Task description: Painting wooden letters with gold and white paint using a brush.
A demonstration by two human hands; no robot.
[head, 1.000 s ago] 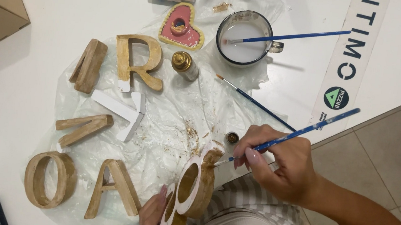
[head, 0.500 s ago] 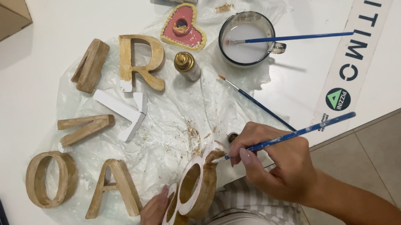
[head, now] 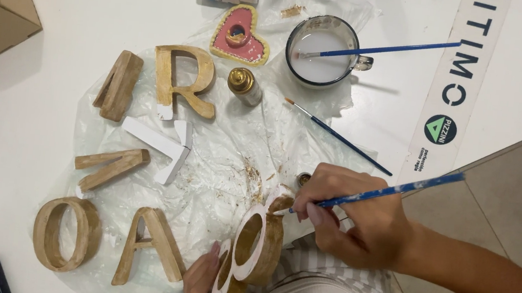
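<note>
Wooden letter B (head: 250, 249), thick-cut with a white face and gold-brown painted edges, is held upright on its side at the near edge of the table, just in front of the person's striped lap. It is steadied from below by the left hand (head: 200, 283), whose fingers are curled around its lower loop. A thin blue-handled brush (head: 385, 192) is pinched between the fingers and thumb of the right hand (head: 356, 221), and its tip is pressed against the letter's upper right corner, where the paint looks streaky and wet.

A crinkled sheet of clear plastic (head: 234, 156) is spread beneath the work, smeared with gold-brown flecks. On it, to the left, several other chunky letters are laid flat: an R (head: 184, 80), an O (head: 64, 232) and an A (head: 147, 241), all coated in a rough, brushed gold (the R's lower foot is bare white). A white unpainted piece (head: 158, 142) lies between them. Farther away, a pink heart-shaped piece (head: 240, 34) with a gold rim is seen, and a small gold-capped bottle (head: 244, 86) lies on its side near it. A round glass cup (head: 323, 49) of milky white liquid is placed to the right of the heart, with a second blue brush (head: 387, 50) resting in it. A third brush (head: 339, 138) lies flat on the plastic.
</note>
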